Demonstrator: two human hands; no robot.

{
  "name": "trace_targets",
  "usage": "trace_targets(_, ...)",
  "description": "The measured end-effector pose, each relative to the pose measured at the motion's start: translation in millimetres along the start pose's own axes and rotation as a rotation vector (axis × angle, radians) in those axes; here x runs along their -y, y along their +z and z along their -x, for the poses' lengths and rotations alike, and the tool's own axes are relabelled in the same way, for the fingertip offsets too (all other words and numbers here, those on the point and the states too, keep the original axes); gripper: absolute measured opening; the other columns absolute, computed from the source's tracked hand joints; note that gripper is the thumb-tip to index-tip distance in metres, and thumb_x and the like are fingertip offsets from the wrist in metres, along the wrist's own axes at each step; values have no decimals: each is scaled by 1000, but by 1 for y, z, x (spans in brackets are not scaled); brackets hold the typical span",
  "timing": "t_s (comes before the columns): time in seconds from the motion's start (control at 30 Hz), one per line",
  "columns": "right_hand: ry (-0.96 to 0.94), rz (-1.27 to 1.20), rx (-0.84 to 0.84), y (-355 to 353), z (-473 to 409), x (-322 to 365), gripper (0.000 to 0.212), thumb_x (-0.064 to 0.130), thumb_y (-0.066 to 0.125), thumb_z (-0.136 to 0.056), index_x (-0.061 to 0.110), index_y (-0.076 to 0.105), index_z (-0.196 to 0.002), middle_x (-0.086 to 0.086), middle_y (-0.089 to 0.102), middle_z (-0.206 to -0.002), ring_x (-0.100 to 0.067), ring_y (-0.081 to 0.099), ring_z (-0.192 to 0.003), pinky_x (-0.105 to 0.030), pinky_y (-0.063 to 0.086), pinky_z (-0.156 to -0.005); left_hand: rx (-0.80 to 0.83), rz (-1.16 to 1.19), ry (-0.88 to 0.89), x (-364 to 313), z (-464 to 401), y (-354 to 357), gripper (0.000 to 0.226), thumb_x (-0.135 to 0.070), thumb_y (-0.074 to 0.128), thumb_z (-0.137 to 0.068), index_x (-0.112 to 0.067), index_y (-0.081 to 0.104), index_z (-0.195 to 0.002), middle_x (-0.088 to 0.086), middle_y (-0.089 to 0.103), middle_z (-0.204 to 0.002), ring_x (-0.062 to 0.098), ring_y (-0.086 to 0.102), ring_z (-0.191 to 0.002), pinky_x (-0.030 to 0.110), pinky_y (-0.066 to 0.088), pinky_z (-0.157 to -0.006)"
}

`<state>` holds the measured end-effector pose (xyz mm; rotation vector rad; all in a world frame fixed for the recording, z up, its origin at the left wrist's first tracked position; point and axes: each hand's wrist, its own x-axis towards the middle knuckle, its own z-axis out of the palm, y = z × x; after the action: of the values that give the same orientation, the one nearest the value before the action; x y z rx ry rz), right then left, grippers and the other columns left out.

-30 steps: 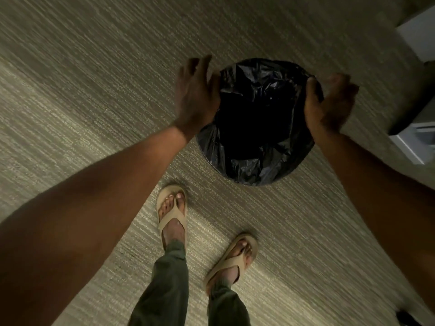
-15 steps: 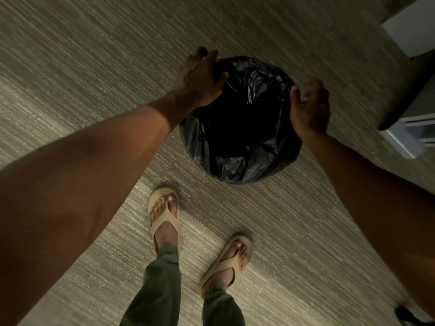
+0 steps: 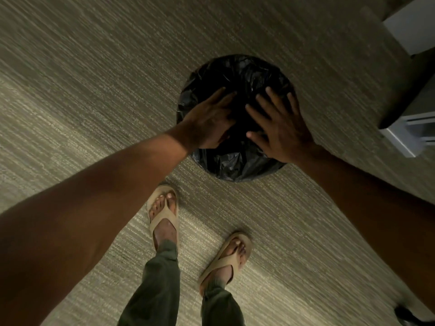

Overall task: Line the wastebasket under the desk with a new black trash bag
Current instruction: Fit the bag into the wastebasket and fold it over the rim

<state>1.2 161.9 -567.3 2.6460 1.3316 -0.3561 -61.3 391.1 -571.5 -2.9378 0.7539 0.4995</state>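
A round wastebasket [image 3: 235,170] stands on the carpet, fully wrapped in a crinkled black trash bag [image 3: 237,71] that covers its rim and hangs down its sides. My left hand [image 3: 209,121] and my right hand [image 3: 280,128] hover side by side over the basket's mouth, palms down and fingers spread. Neither hand holds the plastic. The basket's own wall is hidden under the bag.
Grey-beige carpet [image 3: 94,67] spreads all around. A white desk or cabinet [image 3: 412,31] with a lower white edge [image 3: 404,135] stands at the right. My feet in tan sandals [image 3: 164,215] are just in front of the basket. A dark object [image 3: 404,314] lies at bottom right.
Both hands have left the basket's left and right rim, where they gripped the bag's edge, and moved inward over the middle of the opening with fingers spread.
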Motion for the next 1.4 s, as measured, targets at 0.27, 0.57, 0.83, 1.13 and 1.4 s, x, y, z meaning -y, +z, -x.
trace_targets(0.27, 36, 36, 78, 12, 39, -18, 75, 65, 34, -99, 14, 59, -147, -14, 51, -158, -34, 18, -161, -79, 9, -119, 539, -352, -133, 27, 2, 6, 99, -69, 46, -87, -18, 11, -164, 11, 9, -172, 38, -12, -158, 55, -13, -125)
trace_targets(0.57, -287, -231, 367, -7, 26, 40, 46, 41, 40, -107, 16, 77, -96, -7, 77, -97, -30, 72, -101, -43, 52, -97, 445, 407, -182, -42, 10, -8, 45, -41, 49, -99, -15, 63, -133, 13, 66, -136, 32, 58, -130, 41, 43, -111)
trace_targets(0.83, 79, -538, 128, -21, -21, 29, 33, 11, 56, -92, 8, 78, -117, -16, 79, -115, -33, 73, -108, -42, 58, -94, 576, 588, -181, -48, 17, 1, 72, -69, 35, -98, -16, 58, -141, 11, 59, -144, 31, 53, -135, 38, 41, -113)
trace_targets(1.13, 504, -769, 360, -14, -95, -19, 45, 15, 51, -104, 26, 60, -147, -7, 61, -148, -30, 62, -126, -30, 51, -94, 572, 851, -227, -39, 27, 2, 79, -90, 34, -82, -30, 71, -118, 4, 64, -134, 28, 54, -132, 38, 40, -104)
trace_targets(1.4, 957, -788, -426, -36, 22, 18, 28, 26, 66, -92, 10, 74, -113, -4, 73, -101, -20, 68, -91, -26, 49, -78, -618, 893, -823, -44, 64, -8, 24, -24, 64, -93, -13, 72, -112, 10, 69, -110, 28, 60, -105, 30, 49, -86)
